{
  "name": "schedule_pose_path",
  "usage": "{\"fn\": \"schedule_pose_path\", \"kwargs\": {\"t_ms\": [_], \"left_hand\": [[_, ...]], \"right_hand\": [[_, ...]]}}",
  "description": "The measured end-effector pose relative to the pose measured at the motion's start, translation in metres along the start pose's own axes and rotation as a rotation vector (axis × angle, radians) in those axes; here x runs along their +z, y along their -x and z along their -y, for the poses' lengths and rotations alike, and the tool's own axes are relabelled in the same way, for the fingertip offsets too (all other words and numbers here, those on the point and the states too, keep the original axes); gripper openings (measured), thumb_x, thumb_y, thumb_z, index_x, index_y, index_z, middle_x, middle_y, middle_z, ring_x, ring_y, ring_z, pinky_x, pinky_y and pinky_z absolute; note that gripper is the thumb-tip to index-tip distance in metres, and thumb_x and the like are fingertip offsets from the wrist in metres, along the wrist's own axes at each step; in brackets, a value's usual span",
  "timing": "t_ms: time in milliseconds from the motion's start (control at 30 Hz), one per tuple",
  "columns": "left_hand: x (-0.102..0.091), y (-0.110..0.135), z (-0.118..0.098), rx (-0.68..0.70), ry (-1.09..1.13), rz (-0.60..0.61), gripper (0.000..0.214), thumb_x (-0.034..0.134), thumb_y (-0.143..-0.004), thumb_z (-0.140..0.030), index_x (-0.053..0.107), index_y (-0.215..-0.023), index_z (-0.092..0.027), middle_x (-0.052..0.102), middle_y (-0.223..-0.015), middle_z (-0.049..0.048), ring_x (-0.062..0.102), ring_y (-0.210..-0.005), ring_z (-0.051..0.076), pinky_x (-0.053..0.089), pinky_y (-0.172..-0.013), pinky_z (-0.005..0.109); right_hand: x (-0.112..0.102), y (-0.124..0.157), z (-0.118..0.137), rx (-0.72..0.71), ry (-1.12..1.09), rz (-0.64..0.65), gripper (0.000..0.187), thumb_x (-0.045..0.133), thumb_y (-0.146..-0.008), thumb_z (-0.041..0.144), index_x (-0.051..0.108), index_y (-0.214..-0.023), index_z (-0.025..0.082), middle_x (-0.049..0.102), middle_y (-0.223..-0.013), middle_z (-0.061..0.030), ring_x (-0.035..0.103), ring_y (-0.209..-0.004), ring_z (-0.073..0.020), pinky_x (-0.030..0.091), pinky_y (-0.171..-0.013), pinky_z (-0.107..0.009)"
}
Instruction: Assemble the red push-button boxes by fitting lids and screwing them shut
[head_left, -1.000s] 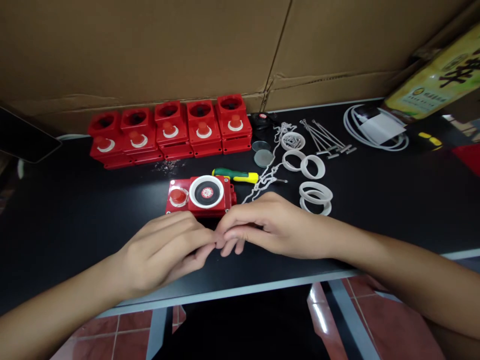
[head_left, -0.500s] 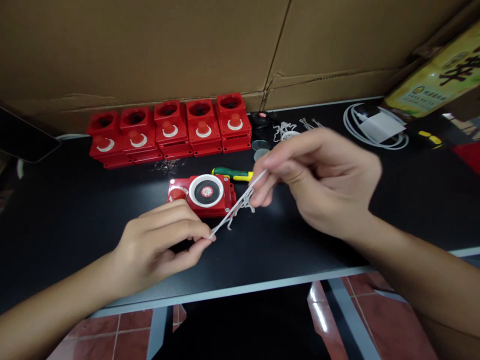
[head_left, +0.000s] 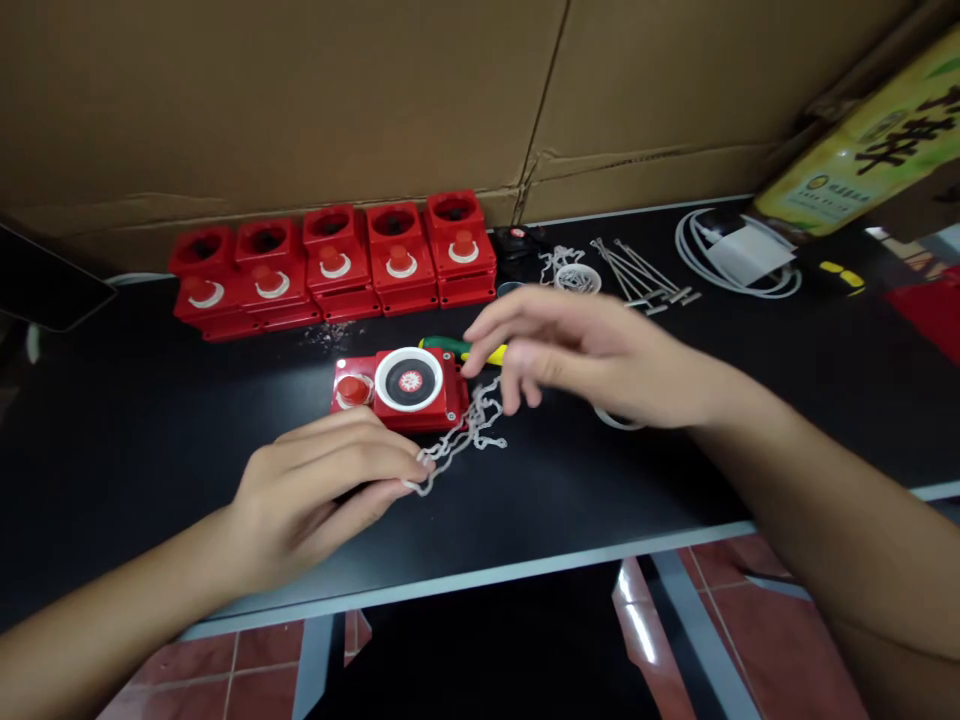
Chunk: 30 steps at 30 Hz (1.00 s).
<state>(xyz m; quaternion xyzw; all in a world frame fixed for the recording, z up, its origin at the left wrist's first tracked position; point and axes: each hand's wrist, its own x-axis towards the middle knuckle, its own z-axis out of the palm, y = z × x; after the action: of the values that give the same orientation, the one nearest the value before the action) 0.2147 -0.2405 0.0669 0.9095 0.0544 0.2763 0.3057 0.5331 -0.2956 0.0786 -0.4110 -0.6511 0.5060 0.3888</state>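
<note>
On the bench (head_left: 150, 440), a row of housings (head_left: 330, 265) stands at the back against the cardboard (head_left: 300, 100). A single housing (head_left: 401, 385) lies before it, with the screwdriver (head_left: 450, 347) just behind (at its right corner) and the tangled cord (head_left: 469, 432) just beside its right. The pins (head_left: 641, 275) and coiled cable (head_left: 731, 255) lie farther right.

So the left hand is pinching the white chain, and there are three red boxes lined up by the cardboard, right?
Not quite. The head view shows five red boxes lined up by the cardboard, not three. The left hand does pinch the white chain.
</note>
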Motion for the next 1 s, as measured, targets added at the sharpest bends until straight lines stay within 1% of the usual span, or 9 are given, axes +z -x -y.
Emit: {"fn": "schedule_pose_path", "kwargs": {"t_ms": [133,267,333,400,467,600,700,767,1000], "left_hand": [[-0.006,-0.003,-0.003,-0.063,0.167,-0.036,0.011,0.069,-0.118,-0.019,0.079,-0.115,-0.022,0.081,-0.096,0.0040,0.079,-0.079,0.016,0.068,-0.073,0.025],[-0.006,-0.006,-0.004,-0.101,0.379,0.058,0.018,0.061,-0.119,-0.014,0.074,-0.114,-0.026,0.089,-0.119,0.0105,0.088,-0.093,0.021,0.075,-0.081,0.031],[-0.004,-0.006,-0.004,-0.128,0.425,0.082,0.025,0.061,-0.115,-0.006,0.074,-0.114,-0.027,0.089,-0.129,0.0122,0.092,-0.102,0.026,0.078,-0.087,0.037],[-0.004,-0.007,-0.004,-0.131,0.433,0.091,0.025,0.062,-0.114,-0.005,0.074,-0.114,-0.027,0.089,-0.132,0.0130,0.092,-0.109,0.031,0.079,-0.091,0.041],[-0.005,-0.007,-0.004,-0.124,0.423,0.086,0.019,0.061,-0.118,-0.013,0.073,-0.112,-0.027,0.089,-0.129,0.0129,0.092,-0.109,0.030,0.079,-0.091,0.041],[-0.007,-0.008,-0.006,-0.134,0.501,-0.016,0.029,0.057,-0.124,-0.037,0.068,-0.101,-0.024,0.083,-0.093,0.0050,0.084,-0.083,0.019,0.076,-0.076,0.034],[-0.008,-0.008,-0.009,-0.164,0.625,-0.073,0.035,0.061,-0.124,-0.039,0.064,-0.094,-0.022,0.072,-0.075,-0.0023,0.076,-0.071,0.014,0.070,-0.065,0.028],[-0.007,-0.007,-0.011,-0.188,0.673,-0.073,0.038,0.063,-0.124,-0.041,0.063,-0.091,-0.022,0.069,-0.071,-0.0043,0.074,-0.066,0.012,0.068,-0.062,0.025],[-0.008,-0.006,-0.015,-0.210,0.907,-0.018,0.046,0.055,-0.127,-0.044,0.046,-0.087,-0.025,0.048,-0.048,-0.0133,0.049,-0.033,0.006,0.046,-0.042,0.020]], "right_hand": [[0.016,0.000,-0.015,-0.108,0.224,0.150,0.045,0.096,-0.099,0.038,0.075,-0.135,0.019,0.079,-0.124,-0.0053,0.074,-0.079,-0.0117,0.059,-0.072,-0.027],[0.035,0.003,-0.021,-0.254,0.390,0.212,0.055,0.096,-0.100,0.033,0.071,-0.145,0.016,0.072,-0.140,-0.0111,0.067,-0.080,-0.0108,0.061,-0.086,-0.029],[0.043,0.004,-0.022,-0.257,0.422,0.277,0.040,0.090,-0.105,0.030,0.073,-0.137,0.013,0.074,-0.135,-0.0124,0.069,-0.086,-0.0137,0.059,-0.084,-0.028],[0.045,0.002,-0.023,-0.254,0.433,0.329,0.014,0.079,-0.113,0.026,0.076,-0.120,0.014,0.079,-0.115,-0.0084,0.072,-0.090,-0.0160,0.057,-0.083,-0.027],[0.038,0.000,-0.023,-0.247,0.435,0.337,0.014,0.068,-0.118,0.022,0.077,-0.108,0.016,0.080,-0.101,-0.0048,0.074,-0.091,-0.0167,0.056,-0.083,-0.028],[0.001,-0.004,-0.020,-0.154,0.448,0.144,0.015,0.067,-0.116,0.022,0.077,-0.106,0.018,0.079,-0.089,-0.0002,0.071,-0.073,-0.0127,0.053,-0.073,-0.027],[-0.029,-0.004,-0.017,-0.031,0.435,-0.090,0.009,0.072,-0.110,0.027,0.077,-0.105,0.021,0.076,-0.077,0.0031,0.069,-0.066,-0.0134,0.052,-0.067,-0.028],[-0.039,-0.005,-0.016,0.025,0.454,-0.156,0.011,0.074,-0.109,0.030,0.077,-0.101,0.022,0.076,-0.077,0.0028,0.070,-0.067,-0.0141,0.051,-0.066,-0.029],[-0.010,-0.003,-0.005,-0.111,0.310,-0.158,0.023,0.071,-0.116,0.037,0.077,-0.098,0.023,0.078,-0.091,-0.0010,0.066,-0.068,-0.0140,0.052,-0.070,-0.032]]}}
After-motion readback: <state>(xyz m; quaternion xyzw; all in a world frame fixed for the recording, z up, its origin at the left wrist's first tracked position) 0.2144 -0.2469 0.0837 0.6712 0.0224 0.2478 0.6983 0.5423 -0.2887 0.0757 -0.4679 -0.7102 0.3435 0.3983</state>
